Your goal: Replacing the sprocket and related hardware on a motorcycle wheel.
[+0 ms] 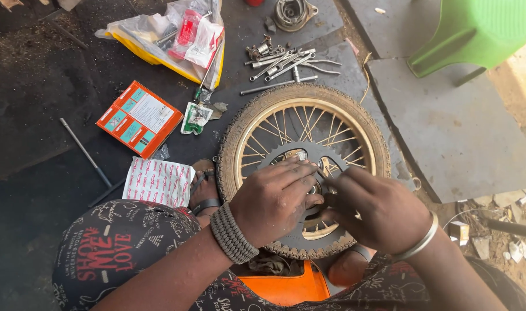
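Head view: a spoked wheel lies flat on the dark ground, axle pointing up toward the camera, with no long axis in plan. A toothed sprocket sits concentric on its hub. The left hand rests palm-down over the sprocket centre, fingers curled on it. The right hand pinches at the hub just right of it; what it holds cannot be told. Loose wrenches lie far of the wheel; an orange box lies to the far left.

Dark ground bears spoked wheel, wrenches, orange box.
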